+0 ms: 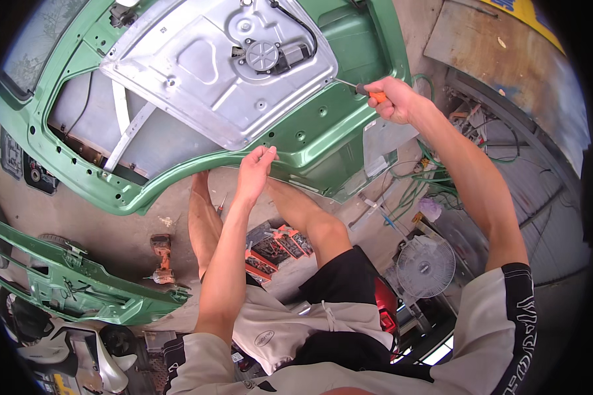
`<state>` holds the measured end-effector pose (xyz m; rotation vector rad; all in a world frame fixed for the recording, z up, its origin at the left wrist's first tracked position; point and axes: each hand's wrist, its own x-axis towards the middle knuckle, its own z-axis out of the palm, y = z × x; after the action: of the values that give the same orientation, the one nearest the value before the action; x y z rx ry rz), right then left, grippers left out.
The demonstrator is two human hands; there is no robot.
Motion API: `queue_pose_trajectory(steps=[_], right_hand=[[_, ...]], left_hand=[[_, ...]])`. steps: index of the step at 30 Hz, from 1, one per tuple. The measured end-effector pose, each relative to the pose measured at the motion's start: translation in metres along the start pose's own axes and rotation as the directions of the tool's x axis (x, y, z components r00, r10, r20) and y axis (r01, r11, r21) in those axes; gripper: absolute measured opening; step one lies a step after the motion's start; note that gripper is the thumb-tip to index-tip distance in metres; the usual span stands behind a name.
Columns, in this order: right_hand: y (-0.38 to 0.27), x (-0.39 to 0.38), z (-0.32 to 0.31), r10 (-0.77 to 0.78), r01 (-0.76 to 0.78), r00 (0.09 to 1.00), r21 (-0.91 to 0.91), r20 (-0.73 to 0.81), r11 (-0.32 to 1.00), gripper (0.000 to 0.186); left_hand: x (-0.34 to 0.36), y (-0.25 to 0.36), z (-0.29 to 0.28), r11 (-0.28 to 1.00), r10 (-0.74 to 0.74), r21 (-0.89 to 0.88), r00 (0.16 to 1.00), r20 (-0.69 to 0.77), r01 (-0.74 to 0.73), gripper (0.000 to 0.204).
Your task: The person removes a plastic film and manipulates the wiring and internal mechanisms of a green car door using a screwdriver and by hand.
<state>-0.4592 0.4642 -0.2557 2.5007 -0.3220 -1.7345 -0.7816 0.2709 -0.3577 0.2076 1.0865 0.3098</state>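
Observation:
A large green car door (341, 128) stands before me, with a silver metal panel (211, 89) across its opening. A round window motor (262, 56) sits on that panel. My right hand (395, 100) grips a screwdriver (361, 89) with an orange and black handle, its shaft reaching the panel's right corner. Near the panel's lower corner is my left hand (252, 176), thumb and fingers pinched together. Whatever it may hold is too small to make out, and I cannot tell whether it touches the door.
An orange cordless drill (161, 253) is on the floor to the left, near another green car panel (105, 289). Between my legs lie orange trays (290, 241) of small hardware. To the right are a fan (426, 266), tangled green hose (415, 191) and a rusty sheet (484, 46).

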Motion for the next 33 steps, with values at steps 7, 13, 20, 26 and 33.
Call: queue_pose_trajectory(steps=[7,13,20,26,33], right_hand=[[0.011,0.0,0.02,-0.148,0.097,0.983,-0.372,-0.112,0.923,0.02],[0.02,-0.013,0.029,-0.655,0.177,0.711,-0.966,0.257,-0.188,0.027],[0.006,-0.002,0.029,-0.661,0.02,0.559,-0.805,0.501,-0.593,0.01],[-0.016,-0.004,0.014,-0.2,0.15,0.98,-0.603,-0.017,0.784,0.027],[0.019,-0.005,0.014,-0.572,0.02,0.572,-0.707,0.588,-0.707,0.026]], left_hand=[[-0.008,-0.009,0.009,0.992,-0.051,-0.112,0.999,0.006,0.052,0.027],[-0.009,-0.008,0.012,0.979,-0.023,-0.205,0.999,-0.037,0.015,0.027],[-0.003,-0.027,0.002,0.997,-0.068,-0.04,0.994,-0.081,0.065,0.027],[-0.002,-0.028,0.019,0.997,-0.034,-0.07,0.999,-0.036,0.031,0.029],[0.003,-0.045,0.017,0.997,0.006,0.081,0.998,-0.059,-0.001,0.03]])
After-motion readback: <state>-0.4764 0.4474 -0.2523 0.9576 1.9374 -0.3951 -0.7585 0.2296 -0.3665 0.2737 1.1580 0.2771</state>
